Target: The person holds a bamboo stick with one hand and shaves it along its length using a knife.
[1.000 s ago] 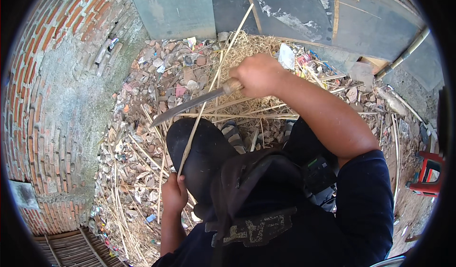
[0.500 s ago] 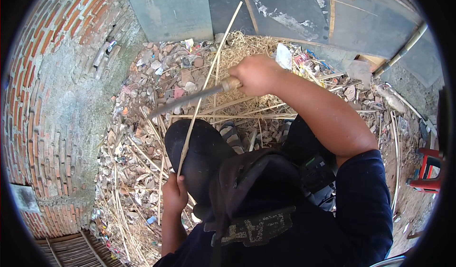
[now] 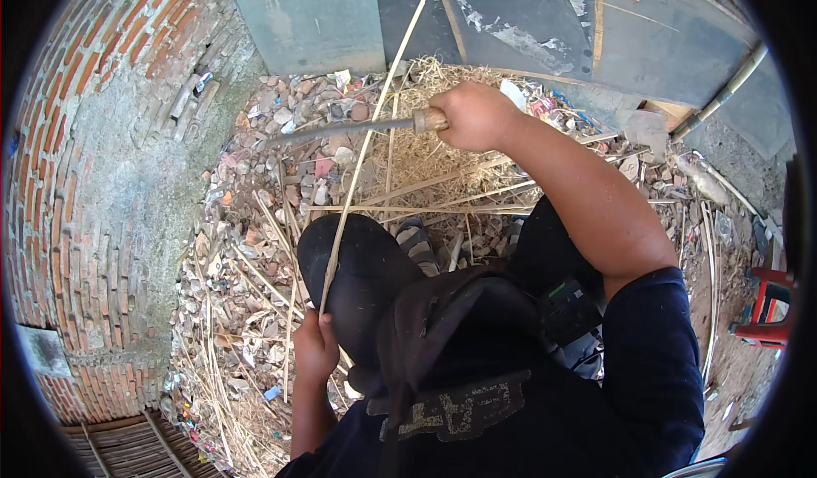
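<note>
My left hand point(image 3: 316, 347) is closed around the lower end of a long pale bamboo strip point(image 3: 353, 184), beside my left knee. The strip slants up and away over the knee, its far end near the grey panels. My right hand point(image 3: 478, 116) grips the wooden handle of a long-bladed knife point(image 3: 353, 128). The dark blade points left and crosses the strip in its upper part. Whether the edge presses on the strip or only passes by it, I cannot tell. Curly shavings point(image 3: 425, 159) lie in a heap beneath the right hand.
A worn brick wall point(image 3: 111, 180) rises on the left, and grey panels point(image 3: 519, 23) stand ahead. Rubble and litter point(image 3: 298, 104) cover the ground, with more bamboo strips point(image 3: 451, 208) lying across it. At the far right is a red plastic stool point(image 3: 760, 333).
My right hand has moved up and away with the knife, so the blade now lies farther along the strip and nearly level. My left hand has barely moved.
</note>
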`<state>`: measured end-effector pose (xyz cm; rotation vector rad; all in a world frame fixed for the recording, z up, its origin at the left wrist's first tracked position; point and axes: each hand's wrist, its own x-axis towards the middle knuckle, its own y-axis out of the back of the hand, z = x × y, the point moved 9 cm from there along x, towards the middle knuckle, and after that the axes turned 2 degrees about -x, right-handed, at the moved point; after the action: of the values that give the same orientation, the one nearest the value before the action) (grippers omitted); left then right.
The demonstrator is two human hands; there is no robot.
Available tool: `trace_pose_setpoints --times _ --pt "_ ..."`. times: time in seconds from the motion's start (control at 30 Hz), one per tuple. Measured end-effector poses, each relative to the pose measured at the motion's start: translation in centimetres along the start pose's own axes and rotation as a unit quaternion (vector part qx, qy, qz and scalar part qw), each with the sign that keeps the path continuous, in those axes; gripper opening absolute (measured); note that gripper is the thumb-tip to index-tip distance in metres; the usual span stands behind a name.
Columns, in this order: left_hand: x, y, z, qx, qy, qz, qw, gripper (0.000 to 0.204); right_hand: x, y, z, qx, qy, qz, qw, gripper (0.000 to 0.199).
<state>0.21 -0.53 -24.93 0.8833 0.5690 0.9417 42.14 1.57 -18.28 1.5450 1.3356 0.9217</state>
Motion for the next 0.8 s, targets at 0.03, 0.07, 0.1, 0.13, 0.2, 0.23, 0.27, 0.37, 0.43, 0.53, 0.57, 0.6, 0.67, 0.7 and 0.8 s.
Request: trace_pose_setpoints --times 0.03,0.07,0.1,0.13,0.2,0.23,0.27,0.37,0.43,0.53,0.57,0.6,0.67,0.7,0.8 --pt "0.1 0.0 0.2 0.002 0.002 0.002 1.000 0.033 -0.4 0.1 -0.5 -0.001 -0.003 0.000 1.000 0.024" --pt "0.1 -0.1 0.1 0.014 -0.003 0.001 1.000 0.032 -0.8 -0.2 -1.6 -0.016 0.026 -0.018 0.999 0.023" --pt "0.2 -0.1 0.1 0.014 -0.003 0.001 1.000 0.032 -1.1 -0.7 -2.8 -0.030 0.057 -0.035 0.997 0.022" --pt "0.3 -0.1 0.2 0.012 -0.007 0.000 1.000 0.031 -1.2 -0.9 -3.7 -0.048 0.082 -0.034 0.995 0.022" --pt "0.2 0.0 0.2 0.012 -0.010 0.000 1.000 0.030 -1.2 -1.1 -4.4 -0.070 0.096 -0.022 0.993 0.022" --pt "0.2 0.0 0.2 0.017 -0.017 0.005 1.000 0.029 -1.1 -1.1 -4.8 -0.093 0.110 -0.011 0.990 0.022" --pt "0.1 0.0 0.2 0.022 -0.024 0.009 0.999 0.029 -0.8 -1.0 -4.8 -0.092 0.112 -0.011 0.989 0.022" --pt "-0.1 -0.2 -0.5 0.028 -0.012 0.019 0.999 0.028 0.3 -0.6 -2.4 -0.055 0.089 -0.022 0.994 0.022" --pt "-0.1 -0.2 -0.2 0.040 -0.016 0.026 0.999 0.027 1.3 -0.3 1.9 0.005 -0.006 0.032 0.999 0.021" --pt "0.2 -0.1 0.6 0.048 -0.020 0.021 0.998 0.027 1.2 -0.5 3.6 0.005 -0.007 0.044 0.999 0.021" --pt "0.2 -0.1 0.7 0.043 -0.016 0.017 0.999 0.027 1.1 -0.8 4.0 -0.006 -0.013 0.035 0.999 0.021" --pt "0.1 0.0 0.5 0.039 -0.009 0.013 0.999 0.027 0.8 -0.4 3.0 0.001 -0.013 0.038 0.999 0.019" --pt "-0.1 0.1 0.3 0.036 -0.013 0.016 0.999 0.027 0.1 0.3 1.1 0.004 -0.006 0.029 1.000 0.018" --pt "0.0 0.1 0.5 0.033 -0.018 0.020 0.999 0.026 -0.1 0.3 0.6 0.006 0.001 0.021 1.000 0.018" --pt "0.3 0.0 0.5 0.045 -0.002 0.007 0.999 0.026 -0.5 -0.4 -1.8 -0.043 0.062 0.024 0.997 0.015"
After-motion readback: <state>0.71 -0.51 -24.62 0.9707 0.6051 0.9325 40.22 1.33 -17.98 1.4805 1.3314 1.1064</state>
